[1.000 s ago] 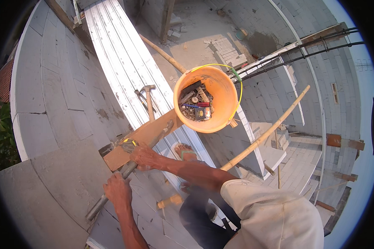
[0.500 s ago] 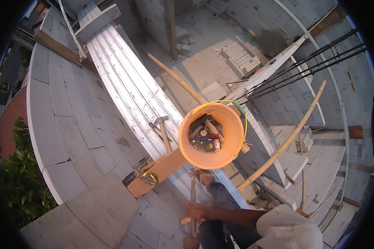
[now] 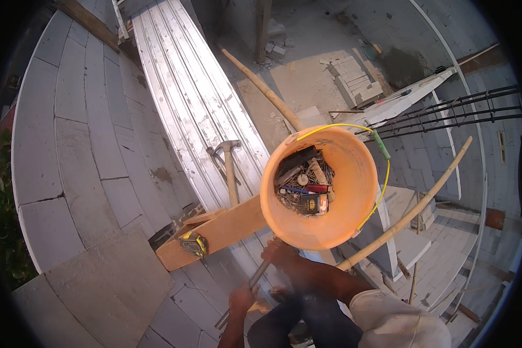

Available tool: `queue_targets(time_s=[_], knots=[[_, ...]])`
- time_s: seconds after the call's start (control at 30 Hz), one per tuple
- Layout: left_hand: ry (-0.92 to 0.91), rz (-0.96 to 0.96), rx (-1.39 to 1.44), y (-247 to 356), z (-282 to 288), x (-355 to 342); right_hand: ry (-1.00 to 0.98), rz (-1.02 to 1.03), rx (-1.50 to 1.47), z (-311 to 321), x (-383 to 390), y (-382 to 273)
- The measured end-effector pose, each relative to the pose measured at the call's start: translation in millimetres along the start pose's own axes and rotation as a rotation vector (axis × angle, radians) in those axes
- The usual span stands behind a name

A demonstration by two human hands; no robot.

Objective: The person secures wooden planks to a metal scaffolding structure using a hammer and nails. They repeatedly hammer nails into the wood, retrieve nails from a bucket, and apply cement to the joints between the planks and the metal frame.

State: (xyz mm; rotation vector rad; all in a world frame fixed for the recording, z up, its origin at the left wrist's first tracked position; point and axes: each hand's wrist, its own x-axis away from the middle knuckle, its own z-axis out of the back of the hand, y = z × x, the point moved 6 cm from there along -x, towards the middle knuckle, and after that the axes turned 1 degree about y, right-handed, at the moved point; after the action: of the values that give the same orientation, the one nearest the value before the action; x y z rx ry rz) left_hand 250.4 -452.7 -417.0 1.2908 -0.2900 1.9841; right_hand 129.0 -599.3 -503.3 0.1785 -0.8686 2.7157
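A grey metal bar [image 3: 259, 274] lies slantwise across my lap, gripped in both hands. My left hand [image 3: 241, 299] is closed round its lower part. Higher up, near the orange bucket [image 3: 359, 200], my right hand [image 3: 279, 253] is closed on the upper end, which my fingers hide. Nails, a blue pen-like stick, a red piece and a small black box [image 3: 309, 203] lie inside the bucket. To its left, a claw hammer [image 3: 231, 174] leans on a wooden board [image 3: 226, 229], its head on the ribbed metal sheet [image 3: 185, 87]. A yellow-black tape measure [image 3: 193, 243] sits on the board.
Grey block walls [image 3: 87, 139] curve along the left, with a flat panel [image 3: 98, 296] at lower left. Bamboo poles [image 3: 412, 209] slope past the bucket. Steel rebar [image 3: 464, 107] juts in at right. Far below, a floor holds stacked blocks [image 3: 354, 81].
The bar has swung from nearly upright to slanting. My right hand has moved up to its upper end, and my left hand has come up and left into view. The view has shifted.
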Motion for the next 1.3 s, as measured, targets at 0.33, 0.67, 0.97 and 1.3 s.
queue_targets(time_s=[0.33, 0.67, 0.97, 1.3], knots=[[0.29, -0.155, -0.002, -16.8, -8.8, -164.4, 0.013, -0.124, -0.085, -110.3, -42.6, 119.7], [0.613, -0.149, -0.021, -63.0, -58.1, -221.7, 0.148, 0.103, 0.094, -80.3, -64.9, 86.5], [0.848, -0.279, -0.034, -76.0, -75.8, -239.2, 0.275, -0.056, -0.051, -60.3, -7.9, 111.6], [0.783, -0.205, 0.203, -90.1, -94.3, -271.5, 1.409, -0.803, -0.844, 166.0, 222.6, 142.0]])
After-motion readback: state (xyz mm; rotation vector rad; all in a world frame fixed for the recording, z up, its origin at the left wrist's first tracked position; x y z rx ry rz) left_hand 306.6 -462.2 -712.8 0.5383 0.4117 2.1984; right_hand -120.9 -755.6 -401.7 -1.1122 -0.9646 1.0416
